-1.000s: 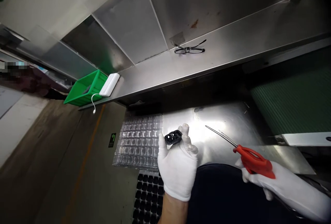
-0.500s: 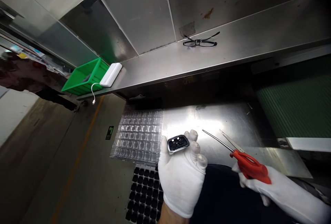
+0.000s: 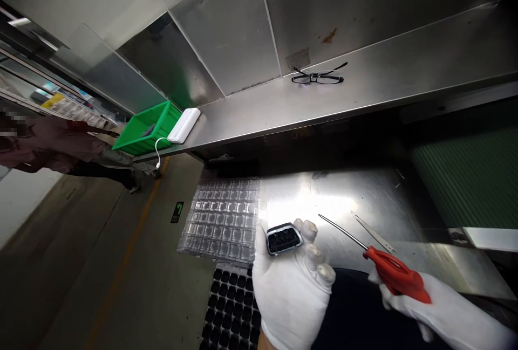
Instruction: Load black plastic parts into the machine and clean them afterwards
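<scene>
White-gloved left hand (image 3: 292,290) pinches a small black rectangular plastic part w/ silvery rim (image 3: 284,238) betw. thumb & fingertips, held up over the front edge of the steel worktable (image 3: 348,199). White-gloved right hand (image 3: 408,296) is wrapped round red-handled scissors (image 3: 380,258), blades parted & pointing twd the part, just right of it. Clear plastic blister tray (image 3: 220,218) lies left of the part, black cell tray (image 3: 232,307) below it; black-framed glasses (image 3: 318,76) sit on the steel shelf (image 3: 384,69) above.

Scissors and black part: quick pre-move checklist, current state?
1. Left hand grips the black part: ok.
2. Right hand holds the red scissors: ok.
3. Blades open: ok.
4. Blades clear of part and left fingers: ok.
5. Part's trim spot identifiable: cannot tell.
6. Clear tray beside the left hand: ok.
</scene>
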{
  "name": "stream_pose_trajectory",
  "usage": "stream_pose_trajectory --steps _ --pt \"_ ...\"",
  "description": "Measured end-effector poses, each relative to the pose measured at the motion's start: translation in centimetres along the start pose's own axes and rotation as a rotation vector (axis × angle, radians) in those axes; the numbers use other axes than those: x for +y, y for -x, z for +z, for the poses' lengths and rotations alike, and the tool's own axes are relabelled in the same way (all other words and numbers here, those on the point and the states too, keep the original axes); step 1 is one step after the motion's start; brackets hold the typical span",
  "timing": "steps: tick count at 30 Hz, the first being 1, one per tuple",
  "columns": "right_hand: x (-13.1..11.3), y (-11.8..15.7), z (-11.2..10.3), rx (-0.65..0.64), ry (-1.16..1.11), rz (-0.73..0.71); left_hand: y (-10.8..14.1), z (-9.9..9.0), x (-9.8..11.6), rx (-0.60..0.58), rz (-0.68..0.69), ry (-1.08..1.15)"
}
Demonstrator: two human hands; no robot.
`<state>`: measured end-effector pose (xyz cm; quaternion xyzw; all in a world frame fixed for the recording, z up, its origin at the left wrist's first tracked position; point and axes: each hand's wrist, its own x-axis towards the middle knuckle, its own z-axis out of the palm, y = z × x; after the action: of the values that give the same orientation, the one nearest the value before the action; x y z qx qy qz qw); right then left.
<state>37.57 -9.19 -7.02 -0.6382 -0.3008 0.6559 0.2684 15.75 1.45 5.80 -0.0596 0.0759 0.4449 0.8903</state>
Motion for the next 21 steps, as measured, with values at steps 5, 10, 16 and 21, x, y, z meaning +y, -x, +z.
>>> stream_pose_trajectory --steps 5,10,16,21 --pt "-0.7 -0.2 0.3 -0.009 0.004 0.041 -0.1 0.1 -0.1 0.018 0.013 -0.017" --pt "-1.8 0.1 0.2 -0.033 0.029 0.045 -0.2 -0.2 -0.1 0.066 0.063 -0.068" --pt "-1.2 -0.3 -0.1 -0.076 0.036 0.068 -0.4 -0.3 -0.1 0.065 0.066 -0.073" --pt "-1.1 -0.5 -0.3 -0.085 0.068 0.072 -0.6 -0.4 -0.2 0.110 0.079 -0.082"
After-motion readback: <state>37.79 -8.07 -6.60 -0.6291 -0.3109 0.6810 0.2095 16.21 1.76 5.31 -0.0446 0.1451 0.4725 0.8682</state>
